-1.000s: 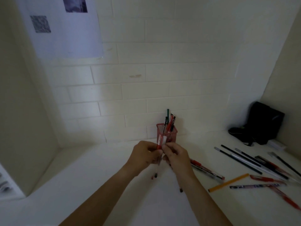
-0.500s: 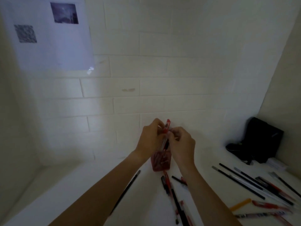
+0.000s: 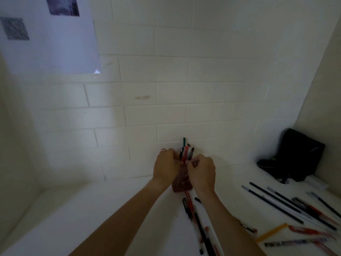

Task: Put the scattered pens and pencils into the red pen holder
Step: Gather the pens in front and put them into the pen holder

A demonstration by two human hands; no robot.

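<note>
Here, in the head view, my left hand [image 3: 166, 166] and right hand [image 3: 202, 172] meet at the mouth of the red pen holder [image 3: 181, 185], which stands at the back of the white bench [image 3: 92, 218], against the tiled wall [image 3: 184, 89]. My left fingers curl round the holder's upper part. My right fingertips [image 3: 191, 164] pinch together on the bundle of pens [image 3: 185, 152] standing in it; a dark green pencil [image 3: 184, 142] sticks up highest. Just in front of the holder, between my forearms, several black and red pens [image 3: 191, 209] lie on the bench. Well apart, towards the right edge, lie more scattered pens [image 3: 287, 206], an orange pencil [image 3: 272, 232] among them. A black bag [image 3: 295, 154] sits in the back right corner. A paper sheet [image 3: 49, 37] hangs on the wall, upper left.
</note>
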